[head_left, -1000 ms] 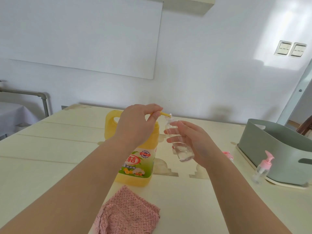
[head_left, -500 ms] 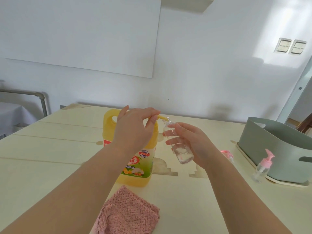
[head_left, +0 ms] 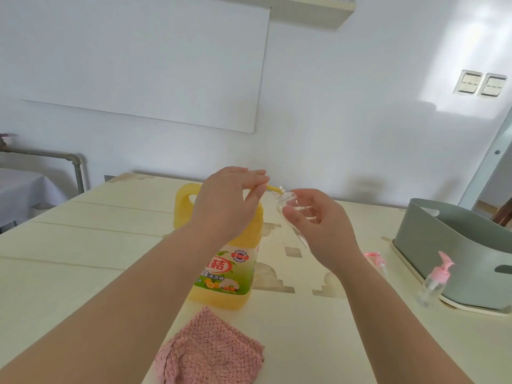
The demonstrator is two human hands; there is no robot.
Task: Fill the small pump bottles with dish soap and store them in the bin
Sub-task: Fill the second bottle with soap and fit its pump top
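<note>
A big yellow dish soap jug [head_left: 230,275] stands upright mid-table. My left hand [head_left: 227,203] rests on top of its pump head, fingers curled over it, and the yellow nozzle [head_left: 273,188] sticks out to the right. My right hand [head_left: 318,220] holds a small clear bottle [head_left: 288,206] without its cap, tilted, its mouth right at the nozzle tip. A second small bottle with a pink pump [head_left: 435,281] stands beside the grey-green bin [head_left: 454,256]. A loose pink pump top [head_left: 374,257] lies on the table behind my right wrist.
A pink folded cloth [head_left: 210,353] lies near the front edge of the pale yellow table [head_left: 83,259]. The bin sits on a cream tray [head_left: 471,310] at the right. A white wall runs behind the table, and a grey pipe [head_left: 74,167] stands at the far left.
My left hand has pressed lower onto the jug's pump head. The small bottle has stayed at the nozzle, and my right hand has shifted slightly upward with it.
</note>
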